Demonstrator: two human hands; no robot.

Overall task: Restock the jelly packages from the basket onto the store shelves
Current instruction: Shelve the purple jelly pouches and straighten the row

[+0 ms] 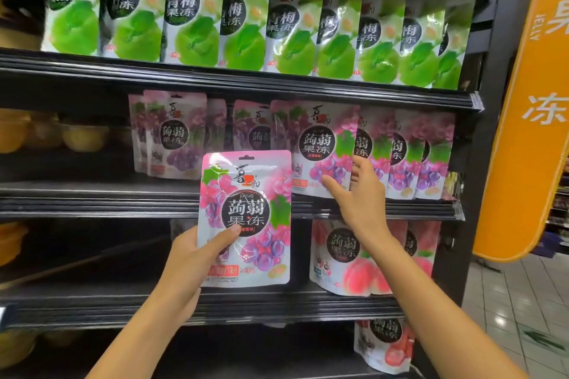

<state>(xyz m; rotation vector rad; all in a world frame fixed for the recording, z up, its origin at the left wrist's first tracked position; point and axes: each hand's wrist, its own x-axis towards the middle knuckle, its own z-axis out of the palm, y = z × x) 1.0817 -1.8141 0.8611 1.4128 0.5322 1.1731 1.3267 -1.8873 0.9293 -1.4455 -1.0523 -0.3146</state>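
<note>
My left hand [192,258] holds a pink-and-purple grape jelly pouch [249,209] upright by its lower left corner, in front of the shelf edge. My right hand [357,191] reaches to the middle shelf [92,194] and grips the lower right edge of another grape jelly pouch [320,144] standing there, thumb on its front and fingers behind it. More grape pouches stand to both sides of it on that shelf. The basket is out of view.
Green plum jelly pouches [246,18] fill the top shelf. Peach pouches [345,258] stand on the shelf below the grape ones, and a red-fruit pouch [385,344] lower still. Yellow cups [83,135] sit at left. An orange sign [529,101] hangs at right.
</note>
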